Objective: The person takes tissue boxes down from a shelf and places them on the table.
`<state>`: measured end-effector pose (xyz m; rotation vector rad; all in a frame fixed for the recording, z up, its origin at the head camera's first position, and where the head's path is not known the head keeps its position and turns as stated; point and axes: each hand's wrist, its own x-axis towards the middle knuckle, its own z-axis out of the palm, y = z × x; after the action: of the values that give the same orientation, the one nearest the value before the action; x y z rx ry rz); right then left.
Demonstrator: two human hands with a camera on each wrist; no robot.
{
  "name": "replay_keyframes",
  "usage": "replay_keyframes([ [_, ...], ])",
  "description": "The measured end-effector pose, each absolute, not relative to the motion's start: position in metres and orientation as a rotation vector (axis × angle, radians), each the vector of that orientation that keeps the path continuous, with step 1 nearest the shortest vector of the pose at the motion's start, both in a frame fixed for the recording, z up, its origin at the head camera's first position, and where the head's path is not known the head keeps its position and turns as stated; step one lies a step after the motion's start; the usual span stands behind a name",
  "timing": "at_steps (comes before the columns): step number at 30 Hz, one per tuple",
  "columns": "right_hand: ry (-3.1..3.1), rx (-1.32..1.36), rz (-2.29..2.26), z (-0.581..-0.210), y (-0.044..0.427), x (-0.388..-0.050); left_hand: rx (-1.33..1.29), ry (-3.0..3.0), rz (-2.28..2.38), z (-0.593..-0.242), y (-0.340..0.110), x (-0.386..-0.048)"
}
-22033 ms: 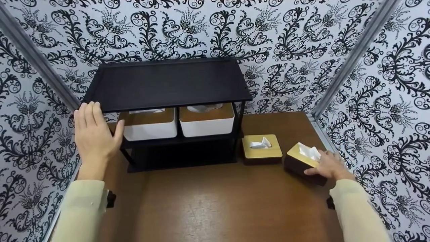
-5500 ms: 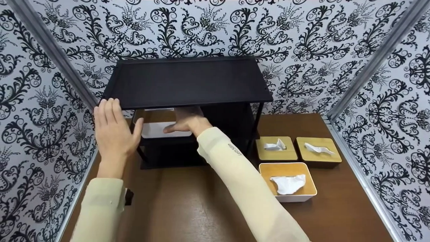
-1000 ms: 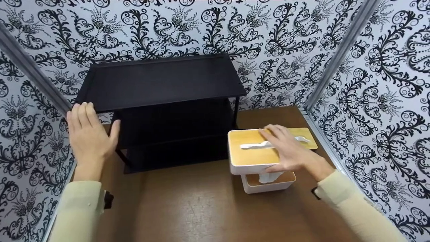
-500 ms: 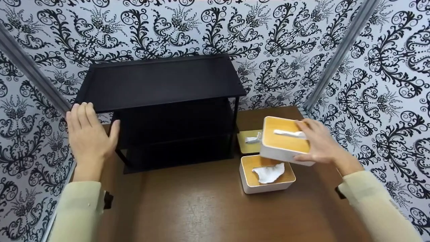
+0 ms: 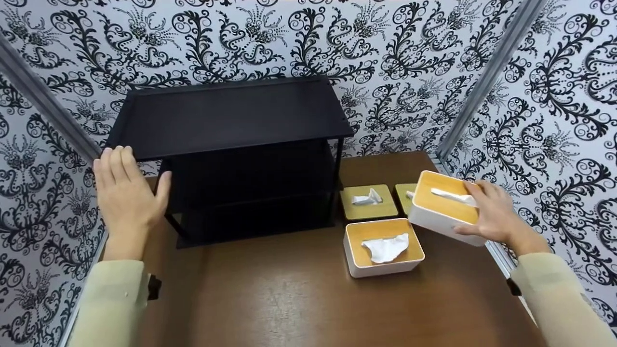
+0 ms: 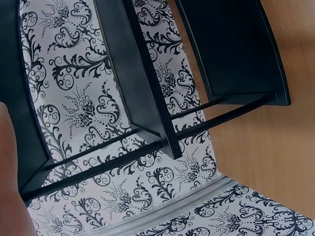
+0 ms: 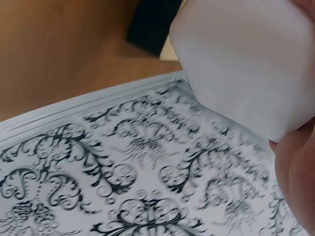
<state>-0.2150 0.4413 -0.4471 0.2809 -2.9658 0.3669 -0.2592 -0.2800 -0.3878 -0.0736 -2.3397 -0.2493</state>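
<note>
My right hand (image 5: pixel 496 214) grips a white tissue box (image 5: pixel 438 209) with a light wooden lid by its right end, held tilted above the table; in the right wrist view its white side (image 7: pixel 246 64) nearly fills the upper right. Another white tissue box (image 5: pixel 381 229), a crumpled tissue sticking out, stands on the table to the left of the held one. Behind are two dark tissue boxes with yellowish lids, one (image 5: pixel 366 212) whole in view, the other (image 5: pixel 404 193) partly hidden. My left hand (image 5: pixel 127 197) rests straight-fingered on the front left corner of a black shelf rack (image 5: pixel 231 115).
The rack's middle shelf (image 6: pixel 138 73) and bottom shelf (image 6: pixel 236 49) show bare surfaces in the left wrist view. Patterned walls (image 5: pixel 270 43) with grey metal corner posts (image 5: pixel 487 77) enclose the brown table (image 5: pixel 270 294) at back and both sides.
The right hand has carried the white tissue box rightward, from over the other boxes to near the right wall, uncovering the dark box next to the rack. The left hand stays at the rack corner.
</note>
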Motion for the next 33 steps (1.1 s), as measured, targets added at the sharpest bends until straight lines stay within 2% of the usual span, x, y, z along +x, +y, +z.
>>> replay_keyframes([
  [8, -2.972, 0.27, 0.324, -0.461, 0.459, -0.204, -0.062, -2.358, -0.245, -0.387, -0.281, -0.259],
  [33, -3.021, 0.347, 0.247, -0.495, 0.468, -0.173, -0.067, -2.335, -0.268, -0.389, -0.28, -0.26],
])
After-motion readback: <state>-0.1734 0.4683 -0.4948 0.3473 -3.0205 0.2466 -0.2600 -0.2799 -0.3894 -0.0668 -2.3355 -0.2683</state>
